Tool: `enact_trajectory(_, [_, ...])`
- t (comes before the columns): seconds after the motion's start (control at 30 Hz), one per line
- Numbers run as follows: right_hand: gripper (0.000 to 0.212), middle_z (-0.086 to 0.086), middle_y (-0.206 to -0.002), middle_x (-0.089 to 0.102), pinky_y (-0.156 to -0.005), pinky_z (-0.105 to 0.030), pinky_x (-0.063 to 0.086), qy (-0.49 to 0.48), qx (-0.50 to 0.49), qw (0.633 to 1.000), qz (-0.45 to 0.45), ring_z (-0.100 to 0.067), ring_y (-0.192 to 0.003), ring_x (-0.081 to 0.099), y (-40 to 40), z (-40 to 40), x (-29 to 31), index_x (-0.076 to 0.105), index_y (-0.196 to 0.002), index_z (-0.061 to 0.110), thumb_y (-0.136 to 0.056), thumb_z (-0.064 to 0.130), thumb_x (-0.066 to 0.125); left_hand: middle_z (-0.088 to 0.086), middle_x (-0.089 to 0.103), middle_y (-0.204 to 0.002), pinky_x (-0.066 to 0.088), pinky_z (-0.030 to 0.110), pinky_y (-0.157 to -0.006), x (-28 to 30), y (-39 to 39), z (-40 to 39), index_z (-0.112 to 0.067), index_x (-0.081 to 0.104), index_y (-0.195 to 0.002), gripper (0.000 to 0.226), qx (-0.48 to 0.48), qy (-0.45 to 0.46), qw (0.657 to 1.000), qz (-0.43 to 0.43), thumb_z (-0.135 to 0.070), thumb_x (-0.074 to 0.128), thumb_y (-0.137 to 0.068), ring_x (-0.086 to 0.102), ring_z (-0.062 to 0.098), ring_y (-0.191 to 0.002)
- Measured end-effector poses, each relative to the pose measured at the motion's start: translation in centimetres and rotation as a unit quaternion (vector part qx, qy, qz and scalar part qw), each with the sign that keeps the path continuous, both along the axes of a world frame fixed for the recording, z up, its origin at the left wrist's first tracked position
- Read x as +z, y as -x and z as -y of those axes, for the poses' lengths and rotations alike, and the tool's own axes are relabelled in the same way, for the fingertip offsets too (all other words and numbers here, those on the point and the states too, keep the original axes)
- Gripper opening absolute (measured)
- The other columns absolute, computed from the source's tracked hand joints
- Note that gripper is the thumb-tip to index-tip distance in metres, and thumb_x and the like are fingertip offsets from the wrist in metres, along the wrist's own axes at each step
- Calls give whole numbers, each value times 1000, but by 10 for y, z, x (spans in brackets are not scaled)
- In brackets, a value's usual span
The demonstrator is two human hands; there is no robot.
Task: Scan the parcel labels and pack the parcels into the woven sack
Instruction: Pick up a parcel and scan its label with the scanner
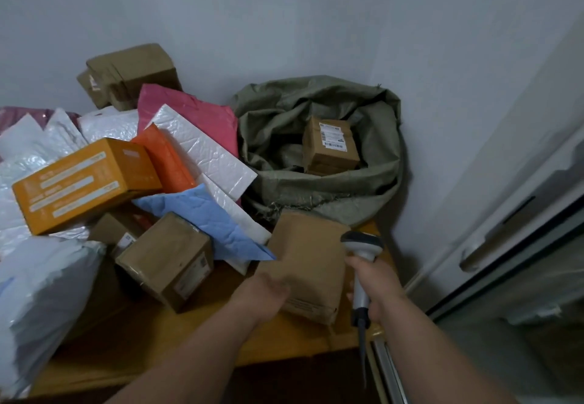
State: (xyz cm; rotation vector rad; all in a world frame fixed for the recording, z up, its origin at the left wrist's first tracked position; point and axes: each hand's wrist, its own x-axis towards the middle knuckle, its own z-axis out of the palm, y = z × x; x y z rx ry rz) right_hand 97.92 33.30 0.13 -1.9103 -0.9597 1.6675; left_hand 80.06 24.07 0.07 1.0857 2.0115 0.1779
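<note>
A brown paper parcel (308, 261) stands tilted on the wooden table (177, 334), just in front of the green woven sack (319, 195). My left hand (268, 290) grips the parcel's lower left edge, fingers hidden behind it. My right hand (373, 290) grips the handle of a grey barcode scanner (361, 245), whose head is beside the parcel's right edge. One labelled cardboard box (328, 144) lies inside the open sack. The held parcel's label is not visible.
A heap of parcels fills the table's left: an orange box (85, 182), a brown box (167, 258), blue (218, 223), white (202, 151) and pink (192, 110) mailers, brown boxes (129, 75) at the back. A wall and door frame (505, 214) stand right.
</note>
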Motion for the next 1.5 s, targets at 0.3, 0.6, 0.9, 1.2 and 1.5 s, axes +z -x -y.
enact_trajectory(0.3, [19,-14,-100,63,-86,-48,56,14,-18,1000,-10,-35,-95,63,11,40,-29,60,-98,14,-91,29,69,1,47,-146,39,35,-103,-29,9,27,-25,40,-149,56,241,-52,939,241,-31,60,-98,46,20,-124])
enact_trajectory(0.6, [34,-10,-107,59,-93,-50,54,-19,-192,980,-51,-35,-103,61,-31,81,-28,48,-120,18,-92,18,68,-3,36,-138,39,41,-108,-16,-22,31,-40,60,-123,32,203,-178,941,204,-50,62,-92,40,24,-128])
enact_trajectory(0.9, [27,-10,-104,63,-64,-37,54,-43,-137,986,-86,-28,-80,65,-31,89,-7,54,-113,18,-92,23,69,-2,41,-125,48,24,-79,17,-33,35,-47,41,-108,50,179,-365,904,131,-30,80,-81,49,7,-98])
enact_trajectory(1.2, [16,-12,-101,72,-63,-35,52,-81,-107,966,-220,-25,-78,71,-19,77,45,60,-107,21,-93,23,69,-3,35,-148,35,26,-105,43,-43,53,-30,39,-147,79,15,-482,864,-142,-31,80,-79,36,15,-133])
enact_trajectory(1.5, [106,-13,-126,66,-96,-53,55,-81,-76,963,-247,-35,-111,66,-1,72,70,45,-146,13,-58,44,95,7,57,-133,54,41,-92,60,-82,58,-19,55,-127,71,-131,-512,808,-261,-14,87,-64,56,27,-121])
